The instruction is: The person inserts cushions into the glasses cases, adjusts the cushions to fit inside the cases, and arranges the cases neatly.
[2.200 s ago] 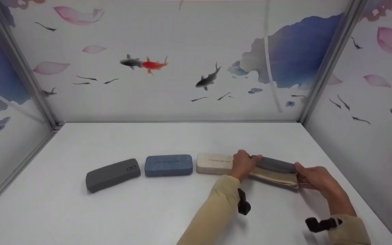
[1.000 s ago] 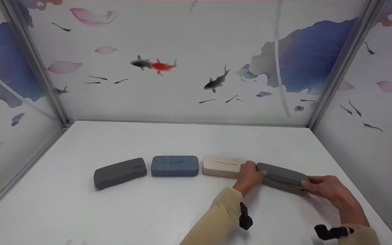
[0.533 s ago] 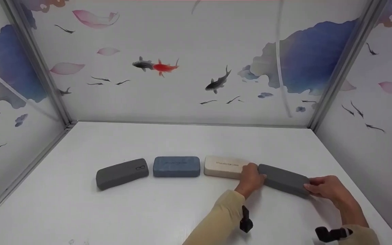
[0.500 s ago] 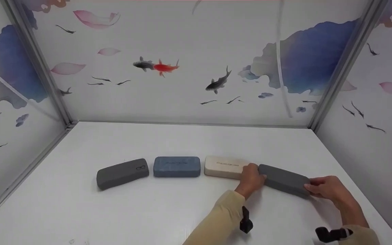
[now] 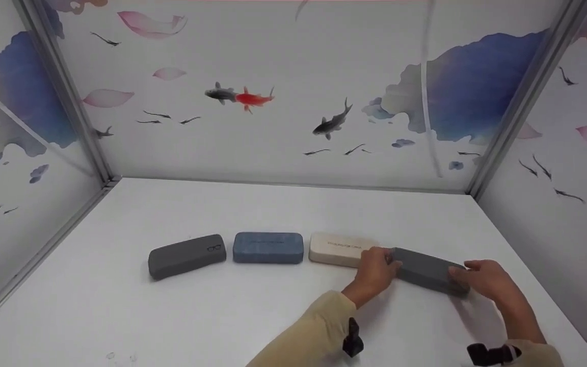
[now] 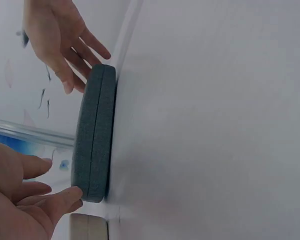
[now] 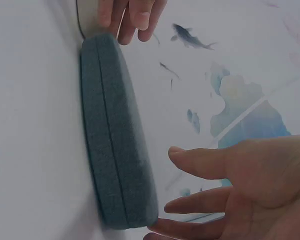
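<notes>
Left hand at the left end of the closed dark grey glasses case, fingers straight and relaxed, thumb tip just touching the case's lower corner in the left wrist view, nothing gripped. Right hand at the case's right end, fingers likewise loose and extended; in the right wrist view fingertips beside the end of the case, one low finger close against its corner, no clasp around it. Both sleeves beige, a small black camera strapped under each wrist.

Case itself flat on the white table, lid shut, seam visible along its edge, lying at a slight angle with its right end nearer the person. Placed at the right end of a row, its left end hidden behind the left hand, so contact with the neighbour impossible to judge.

Next in the row leftward: a cream glasses case with a line of small print on the lid, then a blue glasses case just beside it, then a second grey glasses case bearing a small spectacles emblem, turned a little askew. All three closed.

Around the table, wall panels printed with fish, pink petals and blue-grey washes, joined by metal corner posts.
</notes>
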A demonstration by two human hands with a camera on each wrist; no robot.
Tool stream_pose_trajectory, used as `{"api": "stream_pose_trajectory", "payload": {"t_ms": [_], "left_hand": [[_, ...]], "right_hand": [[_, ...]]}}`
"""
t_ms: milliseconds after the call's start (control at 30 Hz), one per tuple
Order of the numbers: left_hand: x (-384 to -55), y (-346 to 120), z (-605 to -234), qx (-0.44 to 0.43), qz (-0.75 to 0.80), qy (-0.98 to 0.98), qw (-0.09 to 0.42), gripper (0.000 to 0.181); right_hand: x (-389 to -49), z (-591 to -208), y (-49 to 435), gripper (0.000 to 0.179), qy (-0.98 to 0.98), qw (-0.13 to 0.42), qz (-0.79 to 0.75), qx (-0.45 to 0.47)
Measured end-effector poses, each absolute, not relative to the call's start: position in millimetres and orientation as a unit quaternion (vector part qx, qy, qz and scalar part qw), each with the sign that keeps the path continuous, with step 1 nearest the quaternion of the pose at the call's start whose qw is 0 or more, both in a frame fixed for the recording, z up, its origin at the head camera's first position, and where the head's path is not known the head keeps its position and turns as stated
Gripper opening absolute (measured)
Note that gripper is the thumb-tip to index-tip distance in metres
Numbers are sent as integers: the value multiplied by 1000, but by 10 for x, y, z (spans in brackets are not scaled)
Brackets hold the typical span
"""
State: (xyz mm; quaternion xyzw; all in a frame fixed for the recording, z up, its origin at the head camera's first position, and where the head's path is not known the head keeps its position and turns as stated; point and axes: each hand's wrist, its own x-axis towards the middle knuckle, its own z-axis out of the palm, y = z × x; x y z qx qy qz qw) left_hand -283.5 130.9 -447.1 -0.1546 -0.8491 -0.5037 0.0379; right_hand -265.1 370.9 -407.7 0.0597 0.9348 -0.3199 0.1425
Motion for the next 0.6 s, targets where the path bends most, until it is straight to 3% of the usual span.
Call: {"api": "stream_pose_trajectory", "payload": {"t_ms": [200, 600], "left_hand": [[-2836, 945, -4374, -162, -514, -842, 15, 34], [-2963, -46, -4224, -127, -505, -852, 60, 39]], "right_hand": [[-2566, -3921, 3441, 73, 965, 88, -246, -10], [-2675, -4099, 2985, 57, 959, -35, -264, -97]]}}
